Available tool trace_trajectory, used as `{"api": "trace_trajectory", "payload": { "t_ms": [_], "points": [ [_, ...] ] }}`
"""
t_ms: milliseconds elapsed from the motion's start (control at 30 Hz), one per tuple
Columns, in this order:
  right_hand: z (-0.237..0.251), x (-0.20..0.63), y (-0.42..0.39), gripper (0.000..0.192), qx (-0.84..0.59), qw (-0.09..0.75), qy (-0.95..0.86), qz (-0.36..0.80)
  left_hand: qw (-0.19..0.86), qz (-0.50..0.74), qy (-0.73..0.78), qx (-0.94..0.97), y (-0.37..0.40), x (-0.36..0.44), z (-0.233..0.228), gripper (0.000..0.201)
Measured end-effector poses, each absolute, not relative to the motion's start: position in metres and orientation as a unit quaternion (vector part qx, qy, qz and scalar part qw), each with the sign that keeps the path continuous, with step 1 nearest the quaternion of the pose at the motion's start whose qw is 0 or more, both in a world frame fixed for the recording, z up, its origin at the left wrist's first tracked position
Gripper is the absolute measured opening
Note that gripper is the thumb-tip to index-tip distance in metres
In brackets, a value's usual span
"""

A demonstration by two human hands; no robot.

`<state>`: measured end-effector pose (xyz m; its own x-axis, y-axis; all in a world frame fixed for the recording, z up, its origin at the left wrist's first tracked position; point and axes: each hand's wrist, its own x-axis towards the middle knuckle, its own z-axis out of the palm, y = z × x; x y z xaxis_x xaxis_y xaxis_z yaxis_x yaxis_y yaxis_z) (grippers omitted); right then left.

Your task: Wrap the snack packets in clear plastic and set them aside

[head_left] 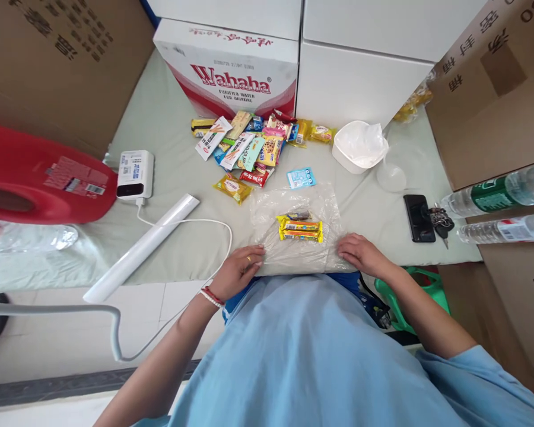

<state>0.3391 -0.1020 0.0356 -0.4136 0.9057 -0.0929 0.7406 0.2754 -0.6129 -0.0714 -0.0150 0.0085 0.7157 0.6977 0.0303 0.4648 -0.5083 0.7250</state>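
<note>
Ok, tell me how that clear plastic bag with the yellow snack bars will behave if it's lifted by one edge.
The clear plastic bag looks thin and wrinkled, so it would probably sag limply. The yellow snack bars lie loose inside and would likely slide toward the low end. Both the left hand and right hand press its near edge flat, suggesting it shifts easily.
</note>
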Motion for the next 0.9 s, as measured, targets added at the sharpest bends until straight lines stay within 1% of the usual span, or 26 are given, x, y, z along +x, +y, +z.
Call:
{"api": "trace_trajectory", "payload": {
  "t_ms": [67, 167, 200, 267, 300, 333, 367, 433, 467, 600, 700, 800, 833, 900],
  "points": [
    [0.046, 0.343, -0.087, 0.034, -0.531, 0.149, -0.773, 0.313, 0.376, 0.163, 0.387, 0.826, -0.003, -0.066, 0.018, 0.031],
    [0.061, 0.34, -0.072, 0.035, -0.531, 0.168, -0.773, 0.303, 0.362, 0.164, 0.457, 0.796, 0.015, -0.052, 0.027, 0.035],
    [0.064, 0.335, -0.071, 0.043, -0.524, 0.166, -0.784, 0.29, 0.357, 0.168, 0.475, 0.787, 0.019, -0.047, 0.028, 0.036],
    [0.063, 0.32, -0.074, 0.076, -0.503, 0.144, -0.813, 0.256, 0.353, 0.18, 0.5, 0.77, 0.027, -0.037, 0.029, 0.036],
    [0.06, 0.311, -0.078, 0.086, -0.495, 0.126, -0.827, 0.236, 0.352, 0.185, 0.508, 0.764, 0.029, -0.033, 0.029, 0.035],
    [0.056, 0.304, -0.081, 0.085, -0.494, 0.109, -0.836, 0.215, 0.353, 0.189, 0.515, 0.758, 0.031, -0.029, 0.029, 0.035],
    [0.051, 0.297, -0.085, 0.074, -0.504, 0.093, -0.836, 0.197, 0.353, 0.191, 0.522, 0.753, 0.032, -0.026, 0.029, 0.034],
    [0.044, 0.292, -0.086, 0.046, -0.55, 0.079, -0.813, 0.172, 0.358, 0.192, 0.538, 0.738, 0.033, -0.023, 0.028, 0.034],
    [0.042, 0.293, -0.083, 0.039, -0.576, 0.081, -0.795, 0.17, 0.365, 0.194, 0.548, 0.727, 0.034, -0.022, 0.027, 0.034],
    [0.047, 0.311, -0.049, 0.034, -0.612, 0.129, -0.751, 0.211, 0.409, 0.21, 0.581, 0.671, 0.042, -0.021, 0.023, 0.034],
    [0.048, 0.322, -0.015, 0.025, -0.623, 0.13, -0.731, 0.245, 0.402, 0.211, 0.621, 0.639, 0.052, -0.018, 0.018, 0.033],
    [0.042, 0.322, 0.011, 0.019, -0.648, 0.089, -0.715, 0.246, 0.334, 0.238, 0.658, 0.632, 0.056, -0.012, 0.013, 0.027],
    [0.04, 0.321, 0.017, 0.019, -0.651, 0.072, -0.717, 0.238, 0.293, 0.261, 0.663, 0.638, 0.054, -0.01, 0.013, 0.026],
    [0.04, 0.316, 0.028, 0.021, -0.643, 0.035, -0.732, 0.221, 0.184, 0.309, 0.661, 0.658, 0.046, -0.006, 0.014, 0.03]
  ]
}}
